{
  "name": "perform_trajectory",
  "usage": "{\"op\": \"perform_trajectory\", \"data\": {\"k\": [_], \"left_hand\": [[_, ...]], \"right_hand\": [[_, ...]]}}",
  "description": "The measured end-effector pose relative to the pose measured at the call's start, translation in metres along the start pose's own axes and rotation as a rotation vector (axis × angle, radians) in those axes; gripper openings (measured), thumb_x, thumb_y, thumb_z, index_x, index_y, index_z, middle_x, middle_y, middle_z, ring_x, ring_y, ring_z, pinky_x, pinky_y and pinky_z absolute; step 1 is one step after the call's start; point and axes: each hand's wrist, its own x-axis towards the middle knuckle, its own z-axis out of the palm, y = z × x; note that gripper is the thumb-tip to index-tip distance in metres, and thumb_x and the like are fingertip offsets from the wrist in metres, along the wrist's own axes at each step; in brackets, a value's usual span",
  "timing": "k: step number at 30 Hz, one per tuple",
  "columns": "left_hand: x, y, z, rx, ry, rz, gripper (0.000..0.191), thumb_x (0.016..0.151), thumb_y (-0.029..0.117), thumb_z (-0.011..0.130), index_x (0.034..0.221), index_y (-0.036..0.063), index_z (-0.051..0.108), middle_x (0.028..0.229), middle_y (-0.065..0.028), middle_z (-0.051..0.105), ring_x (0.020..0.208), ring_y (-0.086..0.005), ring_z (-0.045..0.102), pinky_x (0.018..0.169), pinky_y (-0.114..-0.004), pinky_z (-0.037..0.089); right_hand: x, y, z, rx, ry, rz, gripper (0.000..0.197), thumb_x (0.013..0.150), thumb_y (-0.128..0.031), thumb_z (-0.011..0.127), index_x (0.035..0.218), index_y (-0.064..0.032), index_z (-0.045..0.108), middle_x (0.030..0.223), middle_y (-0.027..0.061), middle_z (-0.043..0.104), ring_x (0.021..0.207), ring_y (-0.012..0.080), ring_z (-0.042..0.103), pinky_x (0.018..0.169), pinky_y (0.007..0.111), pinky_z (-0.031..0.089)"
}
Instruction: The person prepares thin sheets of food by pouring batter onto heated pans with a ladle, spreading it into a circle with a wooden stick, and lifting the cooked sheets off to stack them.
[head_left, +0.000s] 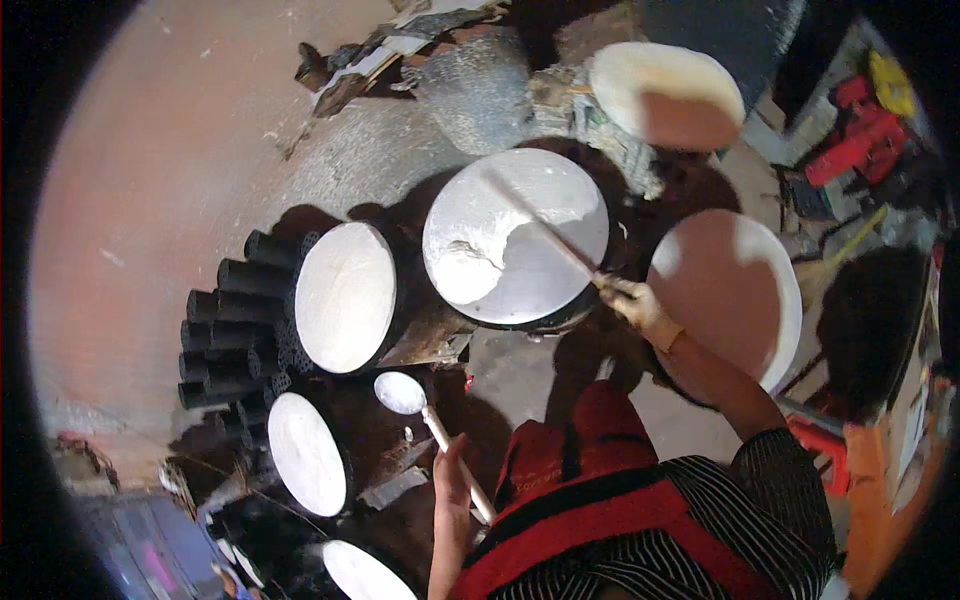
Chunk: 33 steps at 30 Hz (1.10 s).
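Note:
Over a round metal griddle, my right hand grips a thin wooden stick, which reaches across the griddle and is blurred at its far end. A white, cracked layer that looks like batter covers part of the surface. My left hand is closed around the pale handle of a ladle, whose bowl is coated white and lies left of my knees, below the griddle. Directly left of the griddle is a round pan with a white surface.
More white-topped round pans stand at the lower left and bottom. Pans also stand at right and upper right. Black honeycomb briquettes are stacked by the left wall. Red objects lie far right.

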Motion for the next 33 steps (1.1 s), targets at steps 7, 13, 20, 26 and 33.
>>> {"op": "perform_trajectory", "data": {"k": [7,13,20,26,33], "left_hand": [[0.044,0.006,-0.077,0.014,-0.153,0.021,0.021,0.079,0.02,0.067,0.092,0.005,0.061,0.078,0.0007,0.06,0.072,-0.0105,0.055,0.066,-0.023,0.043],[0.041,-0.009,-0.143,0.186,-0.022,-0.108,0.026,0.081,0.026,0.063,0.094,0.004,0.059,0.076,0.0012,0.056,0.069,-0.0109,0.053,0.061,-0.023,0.04],[-0.014,-0.007,-0.196,-0.227,-0.015,-0.133,0.03,0.078,0.012,0.063,0.106,0.005,0.054,0.085,-0.0053,0.058,0.07,-0.0144,0.056,0.062,-0.026,0.047],[0.006,-0.04,-0.252,-0.191,0.071,-0.093,0.027,0.08,0.019,0.063,0.1,0.0033,0.056,0.084,-0.0024,0.057,0.073,-0.0128,0.056,0.064,-0.027,0.048],[0.012,-0.029,-0.227,0.006,-0.102,-0.06,0.03,0.077,0.02,0.065,0.1,0.0027,0.057,0.083,-0.0021,0.054,0.08,-0.0135,0.054,0.082,-0.028,0.045]], "right_hand": [[-0.157,0.007,0.0,0.168,-0.097,0.4,0.036,0.086,-0.016,0.05,0.122,-0.0191,0.056,0.056,-0.0059,0.041,0.04,0.0046,0.03,0.035,0.021,0.022],[-0.094,0.046,0.207,0.477,0.313,0.344,0.037,0.089,-0.021,0.047,0.126,-0.0155,0.049,0.073,0.0025,0.046,0.058,0.014,0.04,0.05,0.026,0.031],[0.113,0.022,0.39,0.046,0.617,-0.138,0.042,0.094,-0.033,0.039,0.127,-0.0083,0.047,0.104,0.0219,0.06,0.098,0.0328,0.058,0.079,0.041,0.045],[0.057,0.056,0.394,0.276,0.636,0.0,0.038,0.094,-0.029,0.044,0.125,-0.0094,0.049,0.11,0.0184,0.058,0.097,0.0302,0.056,0.084,0.036,0.043],[-0.035,0.025,0.275,0.23,0.514,0.104,0.034,0.091,-0.035,0.046,0.122,-0.0208,0.048,0.06,-0.0025,0.036,0.047,0.0132,0.038,0.041,0.031,0.039]]}}
